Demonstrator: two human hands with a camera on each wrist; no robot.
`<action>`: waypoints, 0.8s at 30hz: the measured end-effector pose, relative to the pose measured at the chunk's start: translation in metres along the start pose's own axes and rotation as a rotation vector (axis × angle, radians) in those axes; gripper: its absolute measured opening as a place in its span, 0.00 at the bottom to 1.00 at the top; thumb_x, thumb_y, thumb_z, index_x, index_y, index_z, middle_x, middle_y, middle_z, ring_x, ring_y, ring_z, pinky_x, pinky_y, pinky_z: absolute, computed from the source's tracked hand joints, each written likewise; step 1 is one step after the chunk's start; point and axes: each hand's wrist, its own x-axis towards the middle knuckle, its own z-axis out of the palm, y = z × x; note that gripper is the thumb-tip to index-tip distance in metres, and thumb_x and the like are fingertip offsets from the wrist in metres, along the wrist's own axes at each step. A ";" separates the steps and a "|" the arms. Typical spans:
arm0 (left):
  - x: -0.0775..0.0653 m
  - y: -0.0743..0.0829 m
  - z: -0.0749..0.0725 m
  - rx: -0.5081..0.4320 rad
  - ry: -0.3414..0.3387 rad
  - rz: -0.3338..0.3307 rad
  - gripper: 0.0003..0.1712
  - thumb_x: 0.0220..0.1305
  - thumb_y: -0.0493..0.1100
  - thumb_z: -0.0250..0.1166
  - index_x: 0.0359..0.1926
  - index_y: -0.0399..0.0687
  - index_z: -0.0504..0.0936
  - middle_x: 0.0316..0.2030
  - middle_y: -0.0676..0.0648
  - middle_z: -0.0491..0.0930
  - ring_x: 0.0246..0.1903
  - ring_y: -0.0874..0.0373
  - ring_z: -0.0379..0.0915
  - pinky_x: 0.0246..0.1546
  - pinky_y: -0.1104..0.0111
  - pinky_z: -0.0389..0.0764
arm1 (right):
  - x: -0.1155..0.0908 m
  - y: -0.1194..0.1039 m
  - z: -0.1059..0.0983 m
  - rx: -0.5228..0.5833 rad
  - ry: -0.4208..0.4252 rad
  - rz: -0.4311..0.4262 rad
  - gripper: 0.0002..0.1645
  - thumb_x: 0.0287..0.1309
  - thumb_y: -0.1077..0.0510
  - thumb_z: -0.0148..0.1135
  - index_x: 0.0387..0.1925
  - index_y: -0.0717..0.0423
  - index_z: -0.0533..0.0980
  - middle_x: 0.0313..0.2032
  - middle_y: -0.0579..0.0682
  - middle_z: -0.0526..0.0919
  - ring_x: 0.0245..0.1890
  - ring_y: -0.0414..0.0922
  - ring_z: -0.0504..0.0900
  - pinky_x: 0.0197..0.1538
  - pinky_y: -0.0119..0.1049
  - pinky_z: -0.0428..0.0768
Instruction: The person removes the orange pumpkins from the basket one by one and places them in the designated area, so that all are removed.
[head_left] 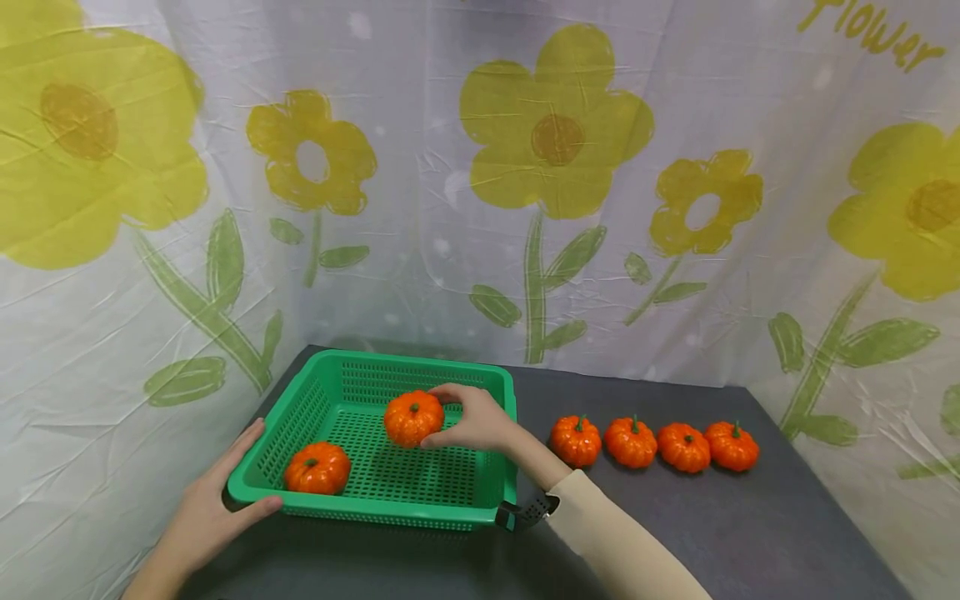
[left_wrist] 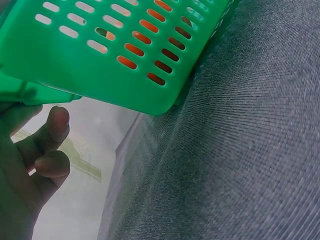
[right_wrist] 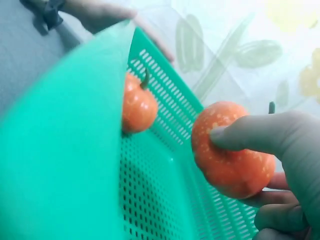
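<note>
A green plastic basket (head_left: 375, 510) with slotted walls stands on the dark table. Over its middle my right hand (head_left: 474, 419) holds a small orange pumpkin (head_left: 413, 419), thumb on one side and fingers on the other; the right wrist view shows the thumb pressed on this pumpkin (right_wrist: 235, 172). Another pumpkin (head_left: 318, 468) lies inside at the front left corner. My left hand (head_left: 201, 504) spans that corner from outside, thumb at the front rim and fingers along the left side. In the left wrist view its relaxed fingers (left_wrist: 52, 125) lie just below the basket rim.
Right of the basket, several orange pumpkins stand in a row, from the nearest pumpkin (head_left: 576, 441) to the farthest pumpkin (head_left: 731, 447). A flower-printed curtain (head_left: 420, 275) closes off the back and sides of the table (head_left: 720, 533). A black strap (head_left: 528, 511) shows at my right wrist.
</note>
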 end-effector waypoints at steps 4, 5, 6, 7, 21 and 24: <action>0.000 -0.001 0.000 0.004 -0.001 0.001 0.60 0.60 0.48 0.79 0.86 0.69 0.53 0.80 0.74 0.49 0.64 0.94 0.41 0.58 0.25 0.64 | -0.010 0.000 -0.002 0.057 0.057 -0.014 0.42 0.54 0.49 0.81 0.69 0.55 0.77 0.62 0.52 0.84 0.65 0.53 0.79 0.65 0.59 0.79; 0.000 -0.001 0.000 0.004 0.001 0.001 0.60 0.60 0.48 0.79 0.86 0.69 0.53 0.80 0.75 0.49 0.64 0.94 0.42 0.58 0.25 0.64 | -0.012 0.000 -0.002 0.074 0.070 -0.018 0.42 0.55 0.49 0.81 0.69 0.55 0.77 0.62 0.52 0.84 0.65 0.53 0.79 0.65 0.60 0.79; 0.000 -0.001 0.000 0.005 0.001 0.001 0.60 0.60 0.48 0.79 0.86 0.69 0.53 0.80 0.75 0.49 0.64 0.94 0.42 0.58 0.25 0.64 | -0.015 -0.001 -0.002 0.092 0.081 -0.019 0.41 0.55 0.49 0.81 0.69 0.55 0.78 0.62 0.52 0.84 0.65 0.53 0.79 0.65 0.60 0.78; 0.000 -0.001 0.000 0.004 0.000 0.001 0.60 0.60 0.48 0.79 0.86 0.68 0.53 0.80 0.75 0.49 0.64 0.94 0.42 0.59 0.25 0.64 | -0.017 -0.001 -0.003 0.103 0.094 -0.018 0.41 0.55 0.49 0.81 0.69 0.55 0.77 0.62 0.52 0.84 0.65 0.53 0.79 0.65 0.60 0.79; -0.001 0.000 0.001 0.006 -0.011 -0.019 0.60 0.61 0.49 0.79 0.86 0.70 0.52 0.79 0.77 0.48 0.63 0.93 0.43 0.58 0.26 0.66 | -0.061 0.001 -0.011 0.117 0.341 0.111 0.43 0.55 0.46 0.81 0.70 0.52 0.77 0.61 0.51 0.85 0.48 0.51 0.86 0.46 0.51 0.86; -0.001 -0.001 0.000 0.016 -0.013 -0.034 0.60 0.62 0.49 0.78 0.86 0.70 0.51 0.77 0.81 0.47 0.64 0.90 0.44 0.58 0.27 0.67 | -0.071 0.003 -0.016 0.129 0.380 0.118 0.42 0.55 0.48 0.82 0.70 0.54 0.77 0.62 0.52 0.85 0.53 0.52 0.85 0.49 0.51 0.86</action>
